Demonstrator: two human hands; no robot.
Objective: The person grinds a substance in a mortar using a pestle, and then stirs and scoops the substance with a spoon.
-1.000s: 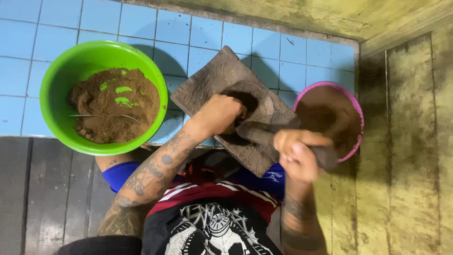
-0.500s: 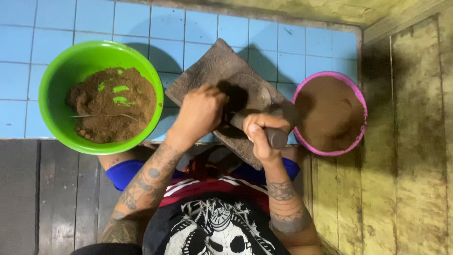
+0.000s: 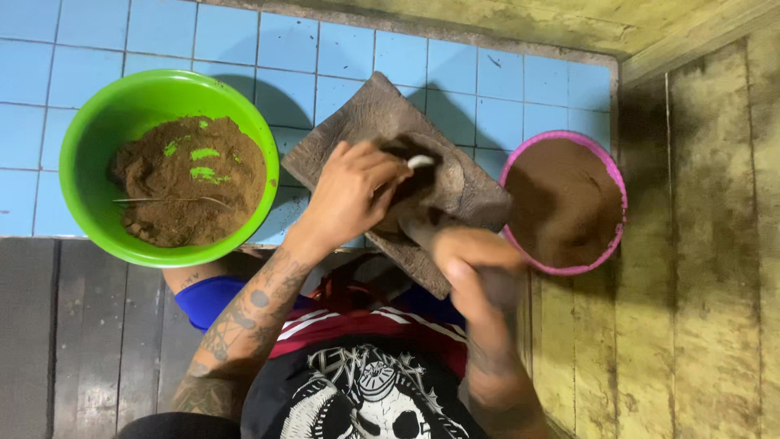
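Right hand (image 3: 479, 264) now pulled back toward lower centre, blurred, grip cannot tell. Left hand (image 3: 353, 191) curled on dark paste at centre of stone slab (image 3: 357, 122), pinching small white piece (image 3: 420, 162). Green bowl (image 3: 89, 138) upper left, pink bowl (image 3: 605, 162) right, both unmoved. Grinding seemingly paused for gathering paste.

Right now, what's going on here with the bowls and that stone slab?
A person seated on the floor is working at a flat grinding stone set between two bowls. The left hand presses on dark brown paste at the slab's middle, with a small white object at its fingertips. The right hand, blurred, is at the slab's near edge; whether it grips anything cannot be told. A green bowl on the left holds brown paste, and a pink bowl on the right is filled with smoother brown paste.
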